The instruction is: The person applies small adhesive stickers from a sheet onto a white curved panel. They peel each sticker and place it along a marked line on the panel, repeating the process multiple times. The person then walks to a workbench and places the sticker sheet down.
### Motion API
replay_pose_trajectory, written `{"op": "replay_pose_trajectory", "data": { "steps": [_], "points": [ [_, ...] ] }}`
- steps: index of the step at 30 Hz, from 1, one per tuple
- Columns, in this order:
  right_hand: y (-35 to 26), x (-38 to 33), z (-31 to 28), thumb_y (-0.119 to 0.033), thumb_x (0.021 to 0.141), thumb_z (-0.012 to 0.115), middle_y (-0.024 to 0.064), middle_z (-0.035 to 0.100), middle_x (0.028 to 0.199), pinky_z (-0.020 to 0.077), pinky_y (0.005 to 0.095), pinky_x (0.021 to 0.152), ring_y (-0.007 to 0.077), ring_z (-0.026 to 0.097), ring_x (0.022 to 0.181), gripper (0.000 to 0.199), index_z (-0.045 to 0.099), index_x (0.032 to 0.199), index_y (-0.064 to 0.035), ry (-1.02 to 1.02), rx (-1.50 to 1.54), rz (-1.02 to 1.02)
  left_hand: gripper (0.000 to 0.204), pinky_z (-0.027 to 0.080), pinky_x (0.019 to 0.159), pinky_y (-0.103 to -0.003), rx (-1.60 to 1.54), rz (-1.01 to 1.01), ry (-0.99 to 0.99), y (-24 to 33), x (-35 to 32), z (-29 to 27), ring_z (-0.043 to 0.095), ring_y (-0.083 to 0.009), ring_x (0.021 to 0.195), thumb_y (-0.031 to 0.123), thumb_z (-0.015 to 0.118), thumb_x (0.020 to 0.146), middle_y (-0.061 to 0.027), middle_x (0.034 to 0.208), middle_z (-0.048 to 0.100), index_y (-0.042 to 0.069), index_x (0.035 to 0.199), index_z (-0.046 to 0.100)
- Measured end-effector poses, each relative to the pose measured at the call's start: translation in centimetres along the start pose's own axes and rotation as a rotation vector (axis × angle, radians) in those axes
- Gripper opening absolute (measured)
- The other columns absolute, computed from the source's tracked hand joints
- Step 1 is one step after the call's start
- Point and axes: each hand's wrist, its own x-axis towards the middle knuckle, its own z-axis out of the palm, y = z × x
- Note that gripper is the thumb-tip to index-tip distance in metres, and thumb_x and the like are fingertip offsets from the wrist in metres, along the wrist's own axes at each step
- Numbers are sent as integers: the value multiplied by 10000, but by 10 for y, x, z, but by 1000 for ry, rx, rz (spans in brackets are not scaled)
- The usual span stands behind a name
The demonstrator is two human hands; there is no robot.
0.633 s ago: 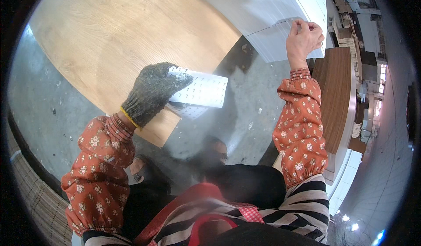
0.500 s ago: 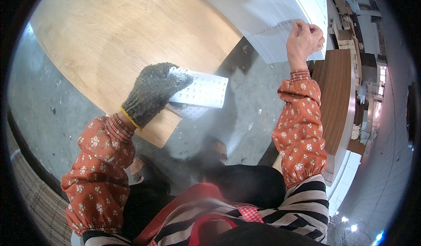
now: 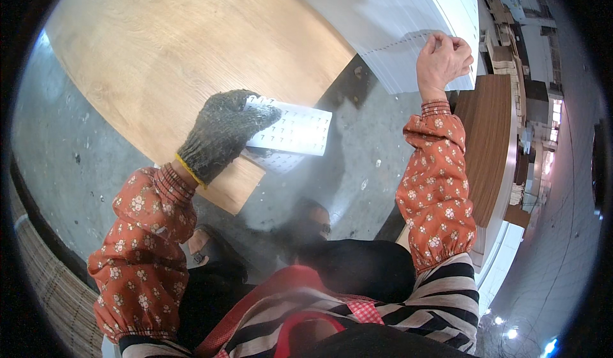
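Observation:
My left hand (image 3: 223, 134), in a dark grey knitted glove with a yellow cuff edge, grips a white sticker sheet (image 3: 299, 129) printed with rows of small black marks. A second part of the sheet hangs below, folded or separate; I cannot tell which. My bare right hand (image 3: 444, 61) is at the corner of a stack of white boards (image 3: 396, 64). Its fingers are pinched together against the boards' edges, and whatever lies between the fingertips is hidden. A slanting row of small dark marks runs along the stack's side up to this hand.
A large light wood-grain panel (image 3: 191, 45) lies ahead and to the left, above the grey floor (image 3: 357, 173). Brown wood-grain boards (image 3: 482, 147) are stacked beside my right arm. More board stacks stand farther right. Slatted material (image 3: 54, 281) lies at the lower left.
Both hands keep nearly the same place and hold. The right hand's fingers have barely shifted at the stack's corner.

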Motion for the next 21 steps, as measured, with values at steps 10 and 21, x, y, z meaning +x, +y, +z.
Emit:
{"op": "replay_pose_trajectory", "data": {
  "steps": [10, 21],
  "points": [
    [1, 0, 9, -188, 709, 712, 119, 451, 1034, 310, 481, 853, 314, 394, 1009, 231, 601, 879, -79, 73, 37, 66, 356, 405, 897, -384, 51, 31, 53, -7, -4, 10, 537, -249, 1055, 114, 586, 793, -66, 1098, 616, 153, 1145, 614],
    [-30, -19, -21, -166, 731, 727, 87, 581, 863, 442, 295, 726, 181, 548, 797, 215, 616, 830, -12, -206, 598, 82, 313, 395, 893, -380, 8, 58, 90, -4, -1, -1, 547, -252, 1054, 90, 564, 799, -69, 1089, 622, 127, 1101, 637]
  ]
}}
